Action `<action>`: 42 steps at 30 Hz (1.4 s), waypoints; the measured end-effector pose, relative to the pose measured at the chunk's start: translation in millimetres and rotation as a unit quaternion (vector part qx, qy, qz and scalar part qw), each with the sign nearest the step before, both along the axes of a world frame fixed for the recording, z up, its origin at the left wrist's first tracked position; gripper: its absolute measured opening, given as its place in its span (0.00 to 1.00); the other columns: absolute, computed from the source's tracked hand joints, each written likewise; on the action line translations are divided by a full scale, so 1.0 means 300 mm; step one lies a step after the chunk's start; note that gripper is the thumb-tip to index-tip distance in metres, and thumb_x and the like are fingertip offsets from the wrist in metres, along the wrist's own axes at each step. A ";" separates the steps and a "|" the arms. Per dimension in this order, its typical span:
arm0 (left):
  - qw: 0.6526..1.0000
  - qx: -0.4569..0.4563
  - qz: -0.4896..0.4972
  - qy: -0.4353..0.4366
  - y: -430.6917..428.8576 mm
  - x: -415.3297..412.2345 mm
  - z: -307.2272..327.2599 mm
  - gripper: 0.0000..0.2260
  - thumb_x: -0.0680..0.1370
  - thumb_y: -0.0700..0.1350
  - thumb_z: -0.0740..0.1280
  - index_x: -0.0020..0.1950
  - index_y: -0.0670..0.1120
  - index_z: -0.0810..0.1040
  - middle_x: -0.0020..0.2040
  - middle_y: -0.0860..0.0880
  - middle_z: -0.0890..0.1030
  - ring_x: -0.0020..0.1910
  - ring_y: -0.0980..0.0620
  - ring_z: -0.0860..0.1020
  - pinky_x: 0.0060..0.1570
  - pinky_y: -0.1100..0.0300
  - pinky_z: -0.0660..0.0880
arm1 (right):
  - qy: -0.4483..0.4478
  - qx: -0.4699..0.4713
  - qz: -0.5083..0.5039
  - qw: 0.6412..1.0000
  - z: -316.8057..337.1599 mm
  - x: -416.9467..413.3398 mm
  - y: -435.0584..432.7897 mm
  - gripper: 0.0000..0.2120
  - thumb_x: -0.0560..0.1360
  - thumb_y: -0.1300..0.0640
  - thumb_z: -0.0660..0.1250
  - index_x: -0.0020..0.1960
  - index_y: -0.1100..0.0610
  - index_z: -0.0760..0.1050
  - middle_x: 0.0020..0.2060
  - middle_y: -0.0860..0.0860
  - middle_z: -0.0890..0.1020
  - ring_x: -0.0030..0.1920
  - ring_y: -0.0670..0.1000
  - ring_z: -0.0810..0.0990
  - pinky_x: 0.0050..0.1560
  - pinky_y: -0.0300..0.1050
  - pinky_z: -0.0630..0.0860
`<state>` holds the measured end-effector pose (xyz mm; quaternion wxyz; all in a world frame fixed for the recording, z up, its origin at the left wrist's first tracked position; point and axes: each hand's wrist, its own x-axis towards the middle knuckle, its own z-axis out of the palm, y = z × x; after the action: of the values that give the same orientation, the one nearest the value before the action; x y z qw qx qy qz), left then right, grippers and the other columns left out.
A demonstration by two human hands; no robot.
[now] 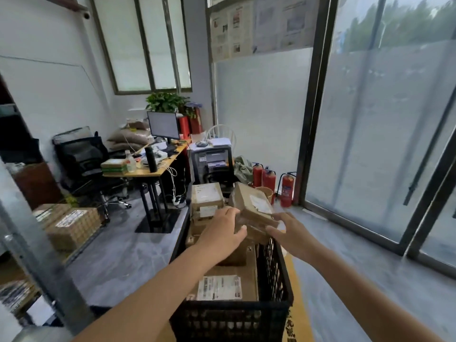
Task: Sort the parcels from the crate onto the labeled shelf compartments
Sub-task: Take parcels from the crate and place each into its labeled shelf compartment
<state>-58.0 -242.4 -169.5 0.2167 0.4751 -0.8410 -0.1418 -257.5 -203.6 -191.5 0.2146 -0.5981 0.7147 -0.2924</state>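
Note:
A black plastic crate (274, 270) in front of me holds several brown cardboard parcels. A large flat parcel (229, 280) with a white label lies at its near end. A small brown parcel (254, 204) with a white label is tilted above the pile at the crate's far end. My left hand (222, 233) grips its near left edge, and my right hand (288, 233) holds its near right corner. Two more labeled parcels (206, 196) are stacked behind the left hand. A grey metal shelf post (37, 255) stands at the left, with parcels (71, 224) on a shelf level behind it.
A desk (158, 166) with a monitor, bottle and clutter stands ahead on the left beside an office chair (84, 164). A printer (213, 157) and three red fire extinguishers (269, 180) sit behind the crate. Glass doors (370, 144) run along the right.

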 end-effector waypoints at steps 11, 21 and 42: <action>0.992 0.023 0.118 -0.021 -0.372 -0.313 -0.104 0.20 0.80 0.53 0.58 0.69 0.44 0.67 0.65 0.48 0.71 0.61 0.50 0.71 0.56 0.54 0.73 | -0.082 0.088 -0.016 0.993 -0.168 -0.303 -0.377 0.12 0.82 0.53 0.59 0.57 0.59 0.77 0.54 0.53 0.77 0.56 0.50 0.77 0.55 0.41 0.71; 0.968 0.125 0.188 0.113 -0.444 -0.367 -0.263 0.17 0.82 0.52 0.53 0.67 0.44 0.67 0.64 0.47 0.73 0.57 0.52 0.74 0.52 0.56 0.76 | -0.372 0.148 -0.085 0.912 -0.271 -0.287 -0.520 0.15 0.83 0.58 0.56 0.47 0.58 0.79 0.42 0.53 0.83 0.40 0.49 0.81 0.38 0.40 0.78; 0.925 0.063 0.132 0.349 -0.314 -0.435 -0.115 0.22 0.81 0.51 0.60 0.75 0.52 0.63 0.68 0.55 0.72 0.59 0.65 0.69 0.45 0.82 0.67 | -0.528 0.003 0.008 0.849 -0.101 -0.311 -0.406 0.22 0.71 0.38 0.71 0.62 0.30 0.69 0.58 0.47 0.80 0.57 0.52 0.82 0.48 0.54 0.83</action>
<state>-188.7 -336.5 -204.0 0.4829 0.5148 -0.6309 -0.3219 -350.9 -325.3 -221.8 0.5638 -0.3581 0.4899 -0.5603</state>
